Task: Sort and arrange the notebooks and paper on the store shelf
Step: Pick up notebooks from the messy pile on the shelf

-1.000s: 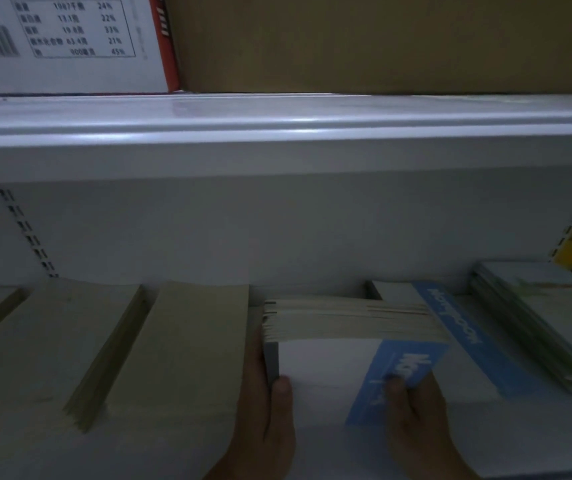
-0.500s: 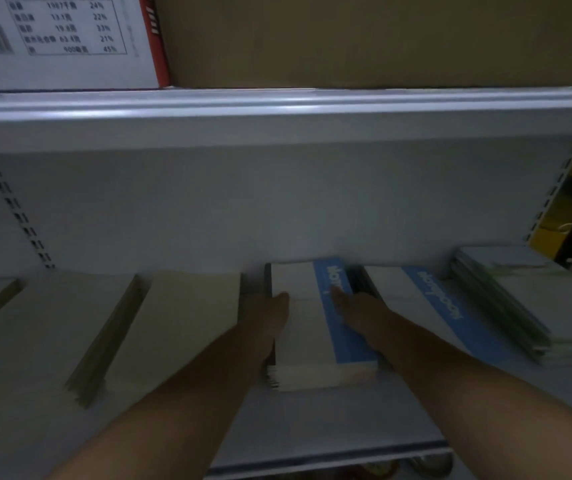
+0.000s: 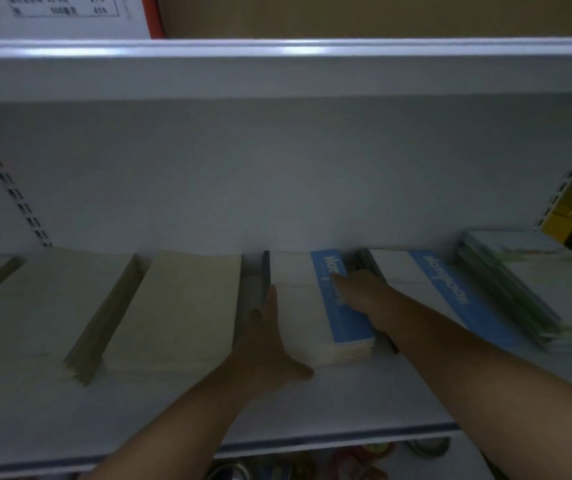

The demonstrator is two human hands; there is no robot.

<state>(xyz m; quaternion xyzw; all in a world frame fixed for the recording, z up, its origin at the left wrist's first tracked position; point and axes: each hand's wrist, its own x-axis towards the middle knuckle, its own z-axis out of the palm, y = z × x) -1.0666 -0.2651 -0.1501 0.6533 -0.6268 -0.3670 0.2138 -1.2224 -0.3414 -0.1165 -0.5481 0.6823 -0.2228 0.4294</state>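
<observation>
On the shelf [image 3: 346, 403] the notebook stack [image 3: 298, 306] lay with its long axis toward the back wall [image 3: 277, 185], my left hand [image 3: 267, 341] flat against its left side, my right hand [image 3: 360, 292] flat on top.

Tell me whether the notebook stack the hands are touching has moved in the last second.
Yes. The notebook stack slid inward, toward the back wall.

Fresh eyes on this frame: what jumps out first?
Both hands on the white-and-blue notebook stack, mid-shelf: left hand flat against its left side, right hand on its blue band. Tan paper stacks lie to its left, another blue-banded stack and green notebooks to its right.
</observation>
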